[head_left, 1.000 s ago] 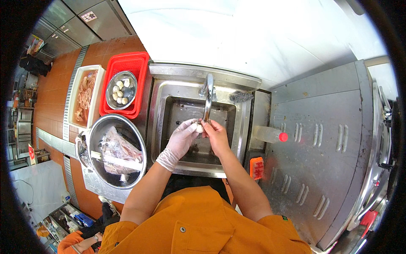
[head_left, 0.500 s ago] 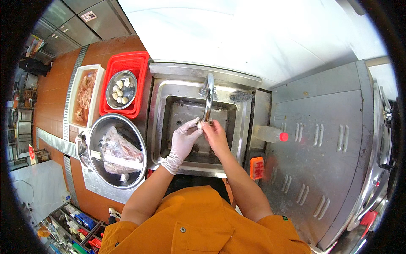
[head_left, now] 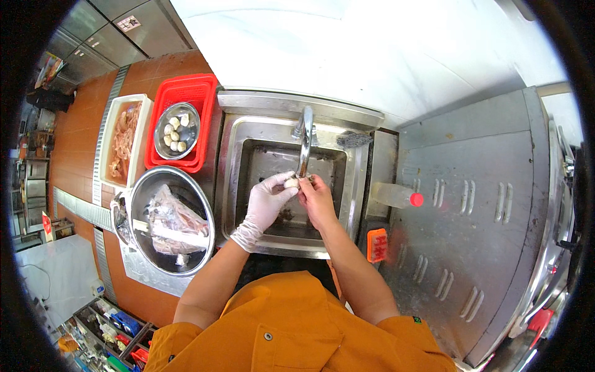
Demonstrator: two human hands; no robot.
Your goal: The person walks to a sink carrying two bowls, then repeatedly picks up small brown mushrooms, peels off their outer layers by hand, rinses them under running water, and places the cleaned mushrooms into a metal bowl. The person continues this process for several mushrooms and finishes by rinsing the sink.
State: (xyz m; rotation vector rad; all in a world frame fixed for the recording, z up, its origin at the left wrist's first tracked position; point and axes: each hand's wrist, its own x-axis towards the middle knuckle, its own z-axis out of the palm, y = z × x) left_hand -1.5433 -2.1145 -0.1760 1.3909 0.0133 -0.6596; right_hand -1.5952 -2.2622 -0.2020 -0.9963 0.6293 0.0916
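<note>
My left hand (head_left: 268, 199), in a thin white glove, pinches a small whitish round piece of food (head_left: 291, 183), perhaps a mushroom. My bare right hand (head_left: 317, 201) has its thumb and fingers closed at the right side of that piece; a small dark bit shows by its fingertips. Both hands are over the steel sink (head_left: 230, 186), just beneath the curved faucet (head_left: 307, 139). Dark scraps (head_left: 285, 215) lie on the sink bottom. Similar whitish pieces (head_left: 175, 131) sit in a small steel bowl (head_left: 159, 146), which stands in a red plastic basket (head_left: 204, 93).
Left of the sink, a large steel bowl (head_left: 211, 217) holds bagged food, with a white tub (head_left: 145, 108) of pinkish meat behind. On the right are a dark scouring pad (head_left: 354, 140), a clear bottle (head_left: 392, 195) with a red cap, an orange brush (head_left: 377, 245) and a metal cabinet (head_left: 471, 155).
The whitish piece has turned and shows more of itself between my fingers. My left hand has shifted slightly left. More dark scraps show below my hands in the sink.
</note>
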